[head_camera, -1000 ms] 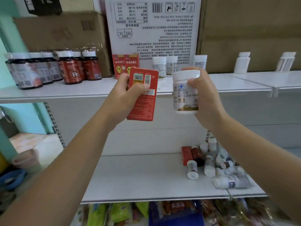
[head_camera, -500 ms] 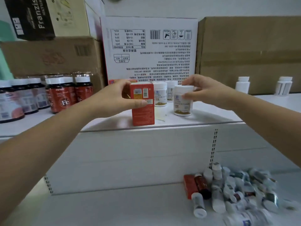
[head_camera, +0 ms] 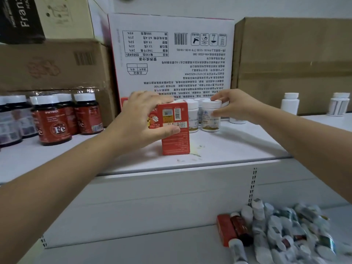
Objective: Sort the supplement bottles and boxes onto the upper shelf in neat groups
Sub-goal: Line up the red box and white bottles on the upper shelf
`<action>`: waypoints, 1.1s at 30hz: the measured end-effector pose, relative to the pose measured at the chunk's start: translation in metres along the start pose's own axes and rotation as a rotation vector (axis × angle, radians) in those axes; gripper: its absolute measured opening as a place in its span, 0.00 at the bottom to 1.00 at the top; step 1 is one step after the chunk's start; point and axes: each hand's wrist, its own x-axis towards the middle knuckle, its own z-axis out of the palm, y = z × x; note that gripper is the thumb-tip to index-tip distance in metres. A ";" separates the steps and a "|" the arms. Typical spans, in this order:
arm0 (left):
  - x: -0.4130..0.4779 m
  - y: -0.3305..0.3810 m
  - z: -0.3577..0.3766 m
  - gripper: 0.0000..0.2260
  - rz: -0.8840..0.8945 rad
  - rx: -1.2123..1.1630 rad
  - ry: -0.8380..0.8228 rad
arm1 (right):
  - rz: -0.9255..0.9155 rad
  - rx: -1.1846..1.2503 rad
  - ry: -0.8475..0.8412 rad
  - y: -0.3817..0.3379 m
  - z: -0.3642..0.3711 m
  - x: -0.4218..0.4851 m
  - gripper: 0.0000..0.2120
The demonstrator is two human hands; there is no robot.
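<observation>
A red supplement box [head_camera: 176, 138] stands upright on the white upper shelf [head_camera: 228, 147], and my left hand [head_camera: 144, 117] is wrapped around its left side and top. Just right of it a white bottle [head_camera: 210, 122] stands on the shelf with my right hand [head_camera: 234, 107] on its cap and side. More white bottles [head_camera: 193, 119] of the same kind stand close behind and beside it. Another red box [head_camera: 123, 103] peeks out behind my left hand. On the shelf's left, dark red "Fe" bottles [head_camera: 55, 122] form a group.
A jumbled pile of small bottles and a red box [head_camera: 285, 229] lies on the lower shelf at the right. Two lone white bottles [head_camera: 290, 105] [head_camera: 340, 104] stand far right on the upper shelf. A white carton [head_camera: 171, 54] and brown cartons [head_camera: 295, 63] line the back.
Both hands rose from below shelf height to the upper shelf. The red box and the white bottle now stand on it, the bottle pushed back beside the other white bottles.
</observation>
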 end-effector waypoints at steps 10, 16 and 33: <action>0.000 0.005 -0.005 0.34 -0.048 -0.223 -0.020 | -0.036 -0.050 0.178 -0.003 0.006 -0.013 0.21; -0.002 -0.003 -0.048 0.31 -0.177 -0.249 -0.070 | -0.243 -0.146 -0.115 -0.047 0.021 -0.060 0.08; 0.003 -0.075 -0.055 0.15 -0.282 -0.020 -0.101 | -0.357 -0.270 -0.482 -0.079 0.074 -0.077 0.21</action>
